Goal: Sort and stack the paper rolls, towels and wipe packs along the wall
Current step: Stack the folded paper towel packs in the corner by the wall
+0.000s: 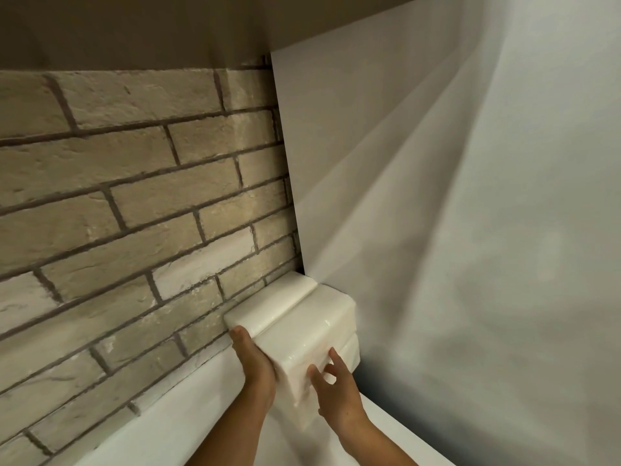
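Between your open hands, left hand (253, 364) flat against it, right hand (336, 395) barely touching, the top pack (302, 331) could skew off the stack (351, 353) if pushed unevenly.

Stack (295, 334) btm hidden behind left hand (255, 371) & right hand (336, 395); forearms (379, 445) off-frame.
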`<state>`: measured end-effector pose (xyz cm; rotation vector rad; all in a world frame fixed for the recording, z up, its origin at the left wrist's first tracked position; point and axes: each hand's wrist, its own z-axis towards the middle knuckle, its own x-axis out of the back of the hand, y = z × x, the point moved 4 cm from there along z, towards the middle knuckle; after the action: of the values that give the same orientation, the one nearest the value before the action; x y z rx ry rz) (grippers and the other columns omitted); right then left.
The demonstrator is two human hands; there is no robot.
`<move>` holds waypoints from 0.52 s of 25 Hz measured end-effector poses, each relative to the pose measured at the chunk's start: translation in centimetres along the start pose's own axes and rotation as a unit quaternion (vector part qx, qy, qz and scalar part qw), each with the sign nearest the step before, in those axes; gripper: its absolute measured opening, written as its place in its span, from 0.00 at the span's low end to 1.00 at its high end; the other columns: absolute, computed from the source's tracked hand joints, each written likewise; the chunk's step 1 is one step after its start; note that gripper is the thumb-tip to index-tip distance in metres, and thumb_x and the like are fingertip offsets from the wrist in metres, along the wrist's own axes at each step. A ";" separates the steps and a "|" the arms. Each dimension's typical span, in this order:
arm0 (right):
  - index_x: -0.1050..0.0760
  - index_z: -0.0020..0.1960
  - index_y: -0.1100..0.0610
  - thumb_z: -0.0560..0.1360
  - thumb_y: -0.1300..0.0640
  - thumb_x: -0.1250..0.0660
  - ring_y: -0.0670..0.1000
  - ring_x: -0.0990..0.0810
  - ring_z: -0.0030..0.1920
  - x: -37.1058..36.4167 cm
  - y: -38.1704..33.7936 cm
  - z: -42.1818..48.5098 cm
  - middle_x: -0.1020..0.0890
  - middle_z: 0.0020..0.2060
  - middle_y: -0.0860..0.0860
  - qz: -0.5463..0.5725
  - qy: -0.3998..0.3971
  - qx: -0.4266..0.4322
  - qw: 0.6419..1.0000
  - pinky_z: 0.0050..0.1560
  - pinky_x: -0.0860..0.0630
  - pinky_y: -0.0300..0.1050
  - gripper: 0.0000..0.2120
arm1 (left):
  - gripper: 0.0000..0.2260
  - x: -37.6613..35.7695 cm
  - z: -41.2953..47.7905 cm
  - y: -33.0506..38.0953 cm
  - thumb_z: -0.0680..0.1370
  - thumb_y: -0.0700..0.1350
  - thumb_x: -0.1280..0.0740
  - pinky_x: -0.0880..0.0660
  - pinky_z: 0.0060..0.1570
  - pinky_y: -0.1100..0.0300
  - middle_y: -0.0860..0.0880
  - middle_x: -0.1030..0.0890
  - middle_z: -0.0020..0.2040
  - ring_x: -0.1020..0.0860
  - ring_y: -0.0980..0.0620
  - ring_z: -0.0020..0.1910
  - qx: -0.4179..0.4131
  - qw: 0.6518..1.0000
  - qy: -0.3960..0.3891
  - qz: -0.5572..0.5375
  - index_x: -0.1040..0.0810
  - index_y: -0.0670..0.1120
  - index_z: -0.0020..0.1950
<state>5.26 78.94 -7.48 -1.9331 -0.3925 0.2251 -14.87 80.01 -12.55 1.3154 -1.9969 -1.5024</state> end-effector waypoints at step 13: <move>0.39 0.79 0.39 0.83 0.50 0.37 0.56 0.22 0.60 2.7 -1.8 -2.3 0.25 0.65 0.50 -0.015 -0.072 -0.048 0.996 0.54 0.23 0.50 0.26 | 0.30 1.4 -8.9 7.7 0.83 0.61 0.45 0.42 0.75 0.44 0.43 0.35 0.79 0.35 0.40 0.76 -0.021 0.985 -0.055 0.161 0.40 0.48 0.81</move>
<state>8.20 78.58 -4.90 -2.0097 -0.5355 0.3338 -12.98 73.86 -2.60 0.8555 -2.1095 -1.4783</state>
